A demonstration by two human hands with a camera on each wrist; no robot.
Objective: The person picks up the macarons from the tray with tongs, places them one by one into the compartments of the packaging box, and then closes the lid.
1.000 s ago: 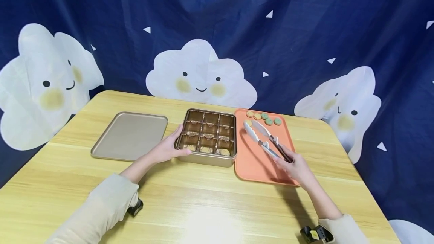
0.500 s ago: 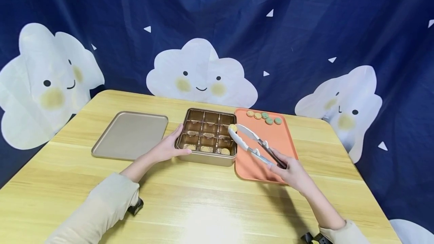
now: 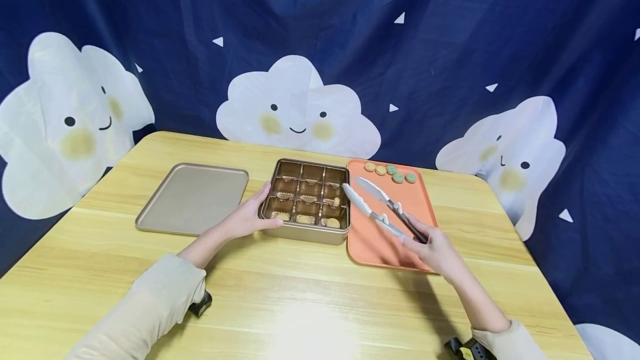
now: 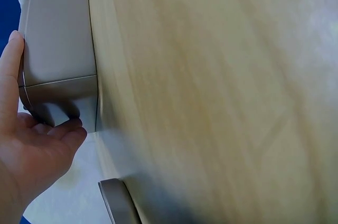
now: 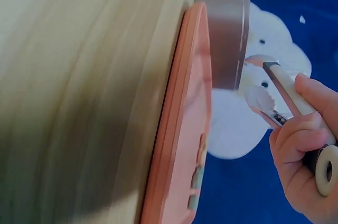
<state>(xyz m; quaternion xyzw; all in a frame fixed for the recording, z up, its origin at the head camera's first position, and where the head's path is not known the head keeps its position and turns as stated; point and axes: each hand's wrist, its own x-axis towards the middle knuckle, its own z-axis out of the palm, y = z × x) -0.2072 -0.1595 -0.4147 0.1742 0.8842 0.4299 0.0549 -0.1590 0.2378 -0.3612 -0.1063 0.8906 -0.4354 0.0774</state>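
My left hand (image 3: 248, 219) grips the front left corner of a bronze baking pan (image 3: 305, 234), split into square compartments; the left wrist view shows its fingers curled about the corner (image 4: 58, 102). Yellow cookies lie in the front row, one being the front right cookie (image 3: 332, 223). Another yellow cookie (image 3: 336, 202) is in the middle right compartment. In my right hand (image 3: 434, 245) are metal tongs (image 3: 385, 208) with white tips, spread apart and holding nothing, just right of the pan's rim. The right wrist view shows the fingers wrapped round the tongs' handles (image 5: 296, 94).
An orange tray (image 3: 390, 238) touches or nearly touches the pan's right side. At its far end lie yellow cookies (image 3: 381, 170) and green cookies (image 3: 397, 178). A flat bronze lid (image 3: 192, 199) lies left of the pan on the wooden table (image 3: 240, 315). A blue cloud-print curtain (image 3: 410, 71) hangs behind.
The tongs took a yellow cookie from the tray leftward over the pan and let it go in the middle right compartment. They have since drawn slightly right, spread. The left hand stayed.
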